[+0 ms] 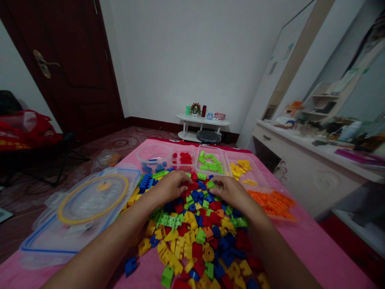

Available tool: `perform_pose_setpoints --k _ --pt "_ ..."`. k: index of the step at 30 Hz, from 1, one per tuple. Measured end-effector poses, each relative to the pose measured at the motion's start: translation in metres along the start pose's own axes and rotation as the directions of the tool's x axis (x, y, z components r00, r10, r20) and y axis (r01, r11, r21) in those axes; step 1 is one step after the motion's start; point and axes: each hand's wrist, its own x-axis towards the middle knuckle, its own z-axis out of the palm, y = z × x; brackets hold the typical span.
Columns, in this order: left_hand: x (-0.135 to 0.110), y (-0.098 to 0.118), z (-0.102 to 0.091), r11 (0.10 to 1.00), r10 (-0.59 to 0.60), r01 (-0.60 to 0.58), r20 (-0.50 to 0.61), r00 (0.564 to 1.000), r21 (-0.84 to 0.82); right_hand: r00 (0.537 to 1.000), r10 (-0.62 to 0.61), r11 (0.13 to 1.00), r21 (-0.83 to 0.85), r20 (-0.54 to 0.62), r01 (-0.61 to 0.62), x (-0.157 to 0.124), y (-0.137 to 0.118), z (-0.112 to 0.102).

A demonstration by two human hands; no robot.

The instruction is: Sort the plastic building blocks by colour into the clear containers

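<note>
A big heap of toy building bricks (180,245) in yellow, red, blue, green and orange lies in front of me. My left hand (173,185) reaches over its far part, fingers curved and apart, near some red bricks (195,185); nothing shows between them. Facing it, my right hand (230,192) has thumb and fingertips around a light green brick (211,184) at the heap's far side. Beyond the hands stand clear containers: a round one (154,149) with blue bricks, and others with red bricks (184,157), green bricks (212,162) and yellow bricks (240,168).
Orange bricks (272,204) fill a container at the right. Clear lids (90,200), one blue-rimmed and one yellow-ringed, lie at the left on the pink cloth (319,245). A white dresser (300,160) stands right of the table, and a small white stand (201,120) is by the wall.
</note>
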Motion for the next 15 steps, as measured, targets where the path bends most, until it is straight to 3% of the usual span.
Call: perform_pose_setpoints --k 3,6,10,13,15 --pt "-0.001 -0.001 -0.013 0.996 -0.085 0.084 0.036 0.996 0.043 0.998 -0.023 0.947 0.322 0.056 0.004 0.002 -0.001 -0.008" --pt "-0.004 -0.003 -0.021 0.986 -0.138 0.132 0.059 0.989 0.101 0.981 -0.025 0.841 0.534 0.195 -0.085 0.001 -0.005 -0.013" --pt "-0.005 0.002 -0.024 0.99 -0.084 0.081 0.024 0.996 0.118 0.956 -0.025 0.829 0.541 0.292 -0.143 -0.003 -0.008 -0.016" --pt "-0.007 0.013 -0.022 0.998 0.051 -0.054 0.095 0.994 0.032 0.939 -0.029 0.866 0.478 0.343 -0.148 -0.004 -0.006 -0.016" --pt "-0.009 0.02 -0.02 0.99 0.144 -0.143 0.142 0.979 -0.019 0.96 0.014 0.881 0.45 0.28 -0.144 -0.002 -0.004 -0.015"
